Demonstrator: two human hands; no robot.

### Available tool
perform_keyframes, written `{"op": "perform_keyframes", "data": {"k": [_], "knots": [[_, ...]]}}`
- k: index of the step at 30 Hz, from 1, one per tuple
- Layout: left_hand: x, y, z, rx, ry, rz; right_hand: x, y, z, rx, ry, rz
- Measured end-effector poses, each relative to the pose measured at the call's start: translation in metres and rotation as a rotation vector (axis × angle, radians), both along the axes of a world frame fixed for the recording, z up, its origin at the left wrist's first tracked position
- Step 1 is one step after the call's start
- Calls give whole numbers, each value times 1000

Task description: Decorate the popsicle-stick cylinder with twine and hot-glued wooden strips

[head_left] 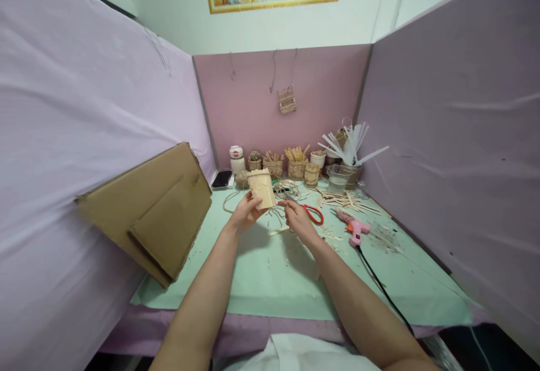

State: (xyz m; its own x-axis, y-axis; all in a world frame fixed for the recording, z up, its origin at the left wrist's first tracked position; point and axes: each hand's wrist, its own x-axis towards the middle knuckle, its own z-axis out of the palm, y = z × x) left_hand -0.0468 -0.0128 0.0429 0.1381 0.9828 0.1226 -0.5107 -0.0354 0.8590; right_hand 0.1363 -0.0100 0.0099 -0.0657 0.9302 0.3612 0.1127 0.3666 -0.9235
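My left hand (246, 212) holds a small pale cup made of upright wooden strips (262, 190), slightly tilted above the table, with a braided-looking band round its top. Close to the cup's lower right side is my right hand (298, 221), thumb and fingers pinched together. Whatever is between these fingertips is too small to make out. Red-handled scissors (314, 215) show just beyond the right hand, their blades partly hidden; I cannot tell whether the hand touches them. Behind the cup lie a bundle of thin cord (287, 187) and a ball of twine (242, 179).
A pink glue gun (356, 229) with a black cable lies at right, near loose wooden strips (348, 200). Folded cardboard (156, 208) leans at left. Along the back stand stick-filled baskets (297, 168), a white bottle (237, 160), a phone (221, 179) and clear glue sticks (352, 143).
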Motion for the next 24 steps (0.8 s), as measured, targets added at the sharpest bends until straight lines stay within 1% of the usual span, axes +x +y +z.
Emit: {"op": "perform_keyframes", "data": {"k": [5, 7, 12, 15, 17, 20, 24], "knots": [[-2, -4, 2, 9, -23, -139, -2, 0, 1, 42, -29, 0], [-2, -5, 2, 1, -52, -190, -3, -2, 2, 36, -5, 14], [-2, -4, -3, -111, -172, -289, -7, -9, 8, -30, 208, 95], [-2, -2, -6, -158, -217, -362, -9, -12, 12, -49, 266, 133], [-1, -1, -8, -177, -255, -377, -10, -13, 13, -44, 259, 127], [2, 0, -10, -205, -315, -356, -11, -16, 14, -34, 228, 100], [6, -2, -11, -221, -346, -339, -13, -20, 15, -17, 236, 111]]}}
